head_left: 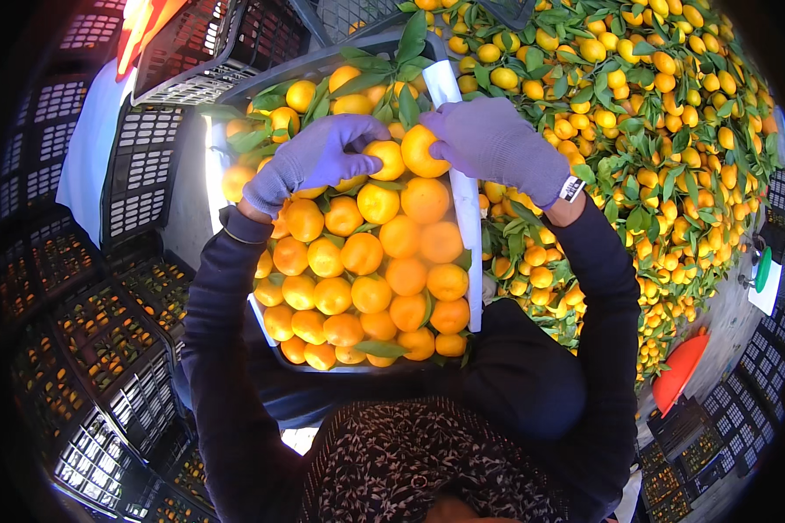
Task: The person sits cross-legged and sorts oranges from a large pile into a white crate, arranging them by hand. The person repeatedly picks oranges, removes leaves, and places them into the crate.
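Note:
A dark plastic crate [268, 72] lined with white sheets [461, 216] stands before me, filled with orange citrus fruits [362, 253] set close together in rows. My left hand [327, 151], in a purple knit glove, has its fingers and thumb around a small citrus fruit [386, 160] over the rows. My right hand [490, 140], gloved alike, pinches a larger citrus fruit [424, 151] right beside it. Looser fruits with green leaves [366, 78] lie at the crate's far end, beyond both hands.
A big heap of leafy citrus fruits [628, 131] spreads on the right. Black perforated crates [147, 163] are stacked on the left, some holding fruit. Farther right lie a red basin [680, 372] and a round green object [763, 269]. More crates [752, 386] stand at the lower right.

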Demonstrator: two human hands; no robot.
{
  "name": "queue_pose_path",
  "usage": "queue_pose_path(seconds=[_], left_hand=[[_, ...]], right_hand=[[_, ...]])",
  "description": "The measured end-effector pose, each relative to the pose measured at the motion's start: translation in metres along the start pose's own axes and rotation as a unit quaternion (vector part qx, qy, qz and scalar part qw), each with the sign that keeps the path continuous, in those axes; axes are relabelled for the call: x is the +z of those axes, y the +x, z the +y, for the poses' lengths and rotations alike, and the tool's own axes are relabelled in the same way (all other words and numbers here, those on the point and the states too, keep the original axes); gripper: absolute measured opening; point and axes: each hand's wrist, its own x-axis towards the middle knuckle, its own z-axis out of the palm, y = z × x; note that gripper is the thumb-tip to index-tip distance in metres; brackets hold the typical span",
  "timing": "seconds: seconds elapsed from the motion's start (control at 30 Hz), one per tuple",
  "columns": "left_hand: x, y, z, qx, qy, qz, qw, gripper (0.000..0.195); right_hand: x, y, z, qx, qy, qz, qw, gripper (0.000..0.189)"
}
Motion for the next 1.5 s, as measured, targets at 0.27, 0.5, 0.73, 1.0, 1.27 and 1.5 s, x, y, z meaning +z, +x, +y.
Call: queue_pose_path(seconds=[0.27, 0.5, 0.73, 1.0, 1.27, 1.5], left_hand=[[-0.007, 0.005, -0.009, 0.037, 0.024, -0.005, 0.999, 0.035], [-0.008, 0.01, -0.004, 0.025, 0.089, 0.016, 0.996, 0.04], [-0.069, -0.059, 0.017, 0.171, 0.271, 0.148, 0.936, 0.049], [-0.044, -0.145, -0.029, 0.203, 0.431, 0.346, 0.808, 0.055], [0.036, -0.101, -0.1, 0.139, 0.572, 0.305, 0.749, 0.07], [0.028, -0.102, -0.059, 0.203, 0.578, 0.317, 0.724, 0.056]], right_hand=[[0.041, -0.021, -0.019, 0.016, 0.041, 0.111, 0.993, 0.051], [0.045, -0.014, -0.028, 0.058, -0.005, 0.051, 0.997, 0.049], [0.034, -0.022, -0.047, 0.061, -0.049, 0.129, 0.989, 0.048], [-0.006, 0.012, -0.098, 0.04, -0.144, 0.244, 0.958, 0.043], [0.104, 0.011, -0.123, 0.154, -0.192, 0.288, 0.926, 0.05], [0.099, 0.011, -0.118, 0.163, -0.191, 0.274, 0.928, 0.052]])
